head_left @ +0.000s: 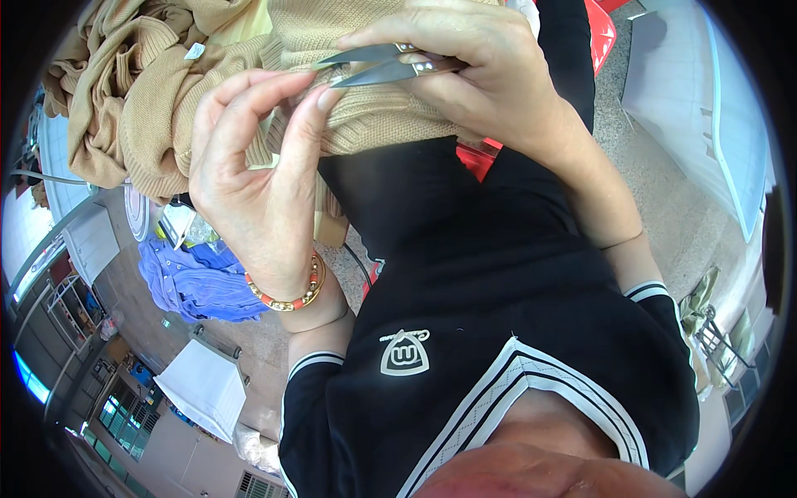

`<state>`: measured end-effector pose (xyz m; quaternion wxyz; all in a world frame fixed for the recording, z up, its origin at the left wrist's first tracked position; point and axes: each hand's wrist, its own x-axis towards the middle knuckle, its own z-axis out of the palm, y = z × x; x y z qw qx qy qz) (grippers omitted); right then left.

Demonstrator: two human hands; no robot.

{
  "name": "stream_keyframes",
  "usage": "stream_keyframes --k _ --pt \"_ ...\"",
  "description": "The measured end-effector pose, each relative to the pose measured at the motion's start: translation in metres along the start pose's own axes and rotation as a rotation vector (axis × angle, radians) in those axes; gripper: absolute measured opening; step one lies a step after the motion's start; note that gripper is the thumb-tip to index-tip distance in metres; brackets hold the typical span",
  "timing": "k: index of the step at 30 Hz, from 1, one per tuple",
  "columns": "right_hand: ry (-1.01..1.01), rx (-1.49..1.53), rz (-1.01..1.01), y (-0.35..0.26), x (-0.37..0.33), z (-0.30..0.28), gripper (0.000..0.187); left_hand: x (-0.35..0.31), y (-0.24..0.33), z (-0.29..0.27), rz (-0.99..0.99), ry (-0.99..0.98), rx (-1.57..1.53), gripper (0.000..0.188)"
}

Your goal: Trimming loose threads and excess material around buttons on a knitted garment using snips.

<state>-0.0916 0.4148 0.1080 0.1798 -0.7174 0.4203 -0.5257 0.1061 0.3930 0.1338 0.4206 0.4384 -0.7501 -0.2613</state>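
Note:
My right hand grips a pair of thread snips with dark blades and brownish handles. The blades are spread apart, and their tips point left, close to the fingertips of my left hand. Thumb and forefinger of that left hand come together in a pinch at the snips' tips; whatever lies between them is too small to make out. Under both hands, a tan knitted garment with a ribbed edge rests over my lap.
More tan knitwear is heaped at the left, with a small white label showing. Below it lies blue-purple cloth. A white bin stands on the floor, lower left. Red plastic shows beneath me; a translucent sheeted thing is at right.

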Motion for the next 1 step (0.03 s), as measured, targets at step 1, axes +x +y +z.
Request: stream_keyframes --k 1 --pt "0.007 -0.007 -0.024 0.0038 -0.0024 0.0015 0.037 0.0001 0.0005 0.0002 0.001 0.0 0.001 0.017"
